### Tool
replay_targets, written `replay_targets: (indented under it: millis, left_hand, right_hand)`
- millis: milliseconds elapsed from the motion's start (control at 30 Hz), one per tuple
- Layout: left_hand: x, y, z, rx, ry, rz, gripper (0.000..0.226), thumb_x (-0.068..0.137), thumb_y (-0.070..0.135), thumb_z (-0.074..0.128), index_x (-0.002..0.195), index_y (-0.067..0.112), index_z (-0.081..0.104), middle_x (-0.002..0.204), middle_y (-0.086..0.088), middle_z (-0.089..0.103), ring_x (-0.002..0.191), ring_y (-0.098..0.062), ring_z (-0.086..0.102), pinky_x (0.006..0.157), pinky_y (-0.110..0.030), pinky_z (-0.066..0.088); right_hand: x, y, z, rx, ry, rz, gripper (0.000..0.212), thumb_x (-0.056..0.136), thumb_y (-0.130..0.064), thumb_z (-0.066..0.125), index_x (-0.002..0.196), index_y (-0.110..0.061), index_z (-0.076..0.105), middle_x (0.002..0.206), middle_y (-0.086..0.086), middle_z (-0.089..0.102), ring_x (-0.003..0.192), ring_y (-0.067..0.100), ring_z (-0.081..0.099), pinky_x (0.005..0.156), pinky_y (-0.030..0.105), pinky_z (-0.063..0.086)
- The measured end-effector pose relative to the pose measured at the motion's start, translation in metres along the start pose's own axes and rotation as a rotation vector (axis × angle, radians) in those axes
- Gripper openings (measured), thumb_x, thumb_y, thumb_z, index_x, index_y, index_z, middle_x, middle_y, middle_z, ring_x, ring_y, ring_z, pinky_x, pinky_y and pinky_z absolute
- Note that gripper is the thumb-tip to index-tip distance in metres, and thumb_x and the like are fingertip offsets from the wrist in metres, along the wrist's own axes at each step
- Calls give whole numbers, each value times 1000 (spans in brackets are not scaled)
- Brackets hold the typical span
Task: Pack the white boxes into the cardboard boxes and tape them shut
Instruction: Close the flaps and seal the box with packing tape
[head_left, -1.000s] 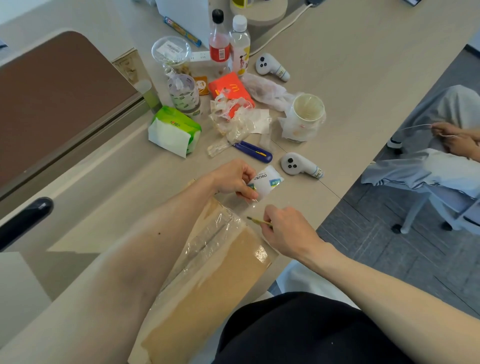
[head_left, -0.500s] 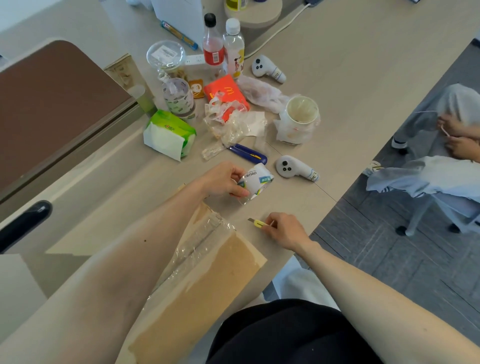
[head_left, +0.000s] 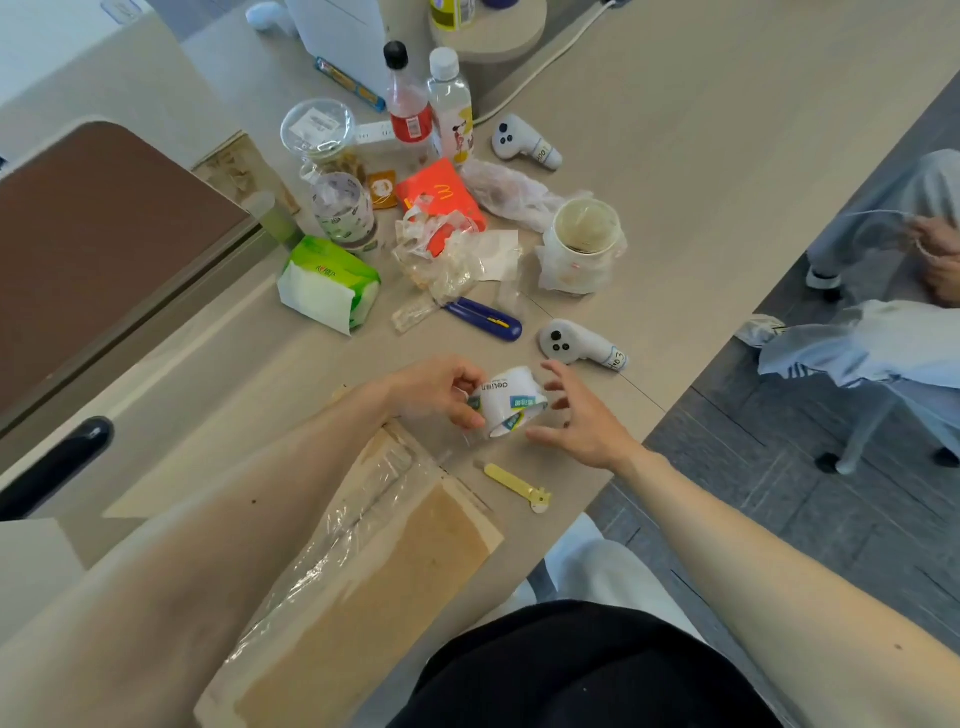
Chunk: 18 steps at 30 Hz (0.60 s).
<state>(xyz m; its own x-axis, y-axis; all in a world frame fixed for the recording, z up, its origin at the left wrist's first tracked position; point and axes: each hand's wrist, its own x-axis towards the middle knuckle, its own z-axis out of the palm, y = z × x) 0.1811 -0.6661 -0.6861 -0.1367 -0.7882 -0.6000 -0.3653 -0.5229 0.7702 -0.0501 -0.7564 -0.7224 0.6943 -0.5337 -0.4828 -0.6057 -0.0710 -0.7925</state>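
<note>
**Freeing the Tape End for Sealing**

The cardboard box (head_left: 395, 566) lies flat on the bench (head_left: 701, 156) at its near edge, with wrinkled clear tape along the seam. The left hand (head_left: 441, 389) grips the tape roll (head_left: 511, 400) just beyond the box's far corner. The right hand (head_left: 576, 421) hovers beside the roll, fingers spread, holding nothing.

The step in hand appears to be finding the loose tape end.
- Hold the roll steady.
- Lift the end with a fingernail.
- Draw it straight along the seam to avoid further wrinkles.
- Cut with the yellow cutter (head_left: 519, 486), which lies near the right hand.

The left forearm covers one side of the box. No white boxes show, so it cannot be told whether they are packed. The tape end is too small to make out.
</note>
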Motion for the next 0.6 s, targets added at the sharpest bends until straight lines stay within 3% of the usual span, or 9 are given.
replay_targets:
  millis: [67,200,300,367,500,600]
  left_hand:
    - [3,5,3,63,-31,-10,27,74,4,83,96,11,70,97,-11,73,81,-12,64,81,-35,55]
    - [9,11,5,107,41,-105,33,74,7,84,99,19,67,101,3,70,74,-9,64,78,-26,51]
    - [15,7,4,-14,204,-180,39,72,3,84,105,13,66,105,2,66,63,-8,65,66,-23,55]
    - [20,6,6,-96,245,-231,37,71,-2,84,102,4,65,97,-6,67,64,-10,65,62,-24,57]
    - [34,5,10,-104,280,-294,36,67,-3,86,93,8,63,79,-5,66,62,-13,63,57,-24,55]
    - [43,1,9,-96,312,-343,38,65,-1,89,90,8,63,72,-3,66,53,-8,61,53,-20,52]
  right_hand:
    - [5,-4,-10,-49,-80,-77,77,79,-25,81,143,-25,38,126,-7,45,109,13,51,87,28,45]
    - [12,-4,-27,-106,-114,-144,45,77,-20,80,112,-21,52,124,-6,54,108,13,53,87,27,43]
    - [14,-2,-36,-112,-119,-147,32,71,-19,76,89,-23,50,93,2,61,87,23,56,86,46,51]
    - [15,-1,-40,-130,-117,-160,30,67,-27,73,82,-23,47,83,7,58,78,27,53,83,49,50]
    - [19,-2,-46,-278,-102,-223,41,64,-50,69,75,-19,44,70,4,52,63,16,43,57,35,36]
    - [24,6,-50,-503,-16,-270,43,67,-45,72,66,-26,33,64,-4,46,60,16,43,54,36,33]
